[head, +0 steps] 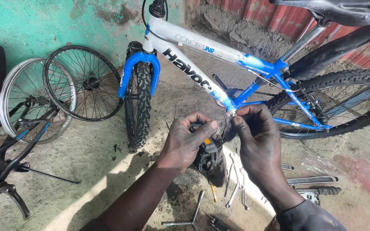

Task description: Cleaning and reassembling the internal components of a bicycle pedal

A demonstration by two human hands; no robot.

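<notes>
A blue and white bicycle (219, 55) stands upright in front of me, front wheel (138, 102) left, rear wheel (343, 102) right. My left hand (187, 143) grips a black pedal with an orange reflector (206, 154), held just below the frame's bottom bracket (231, 112). My right hand (258, 141) pinches something small at the crank end beside the bracket; my fingers hide what it is. The two hands nearly touch.
Wrenches and spanners (236, 188) lie on the dirty concrete under my hands, with more tools (313, 180) at the right. Two bare spoked wheels (82, 83) lean on the green wall at left. A dark bicycle frame (5, 162) lies at the lower left.
</notes>
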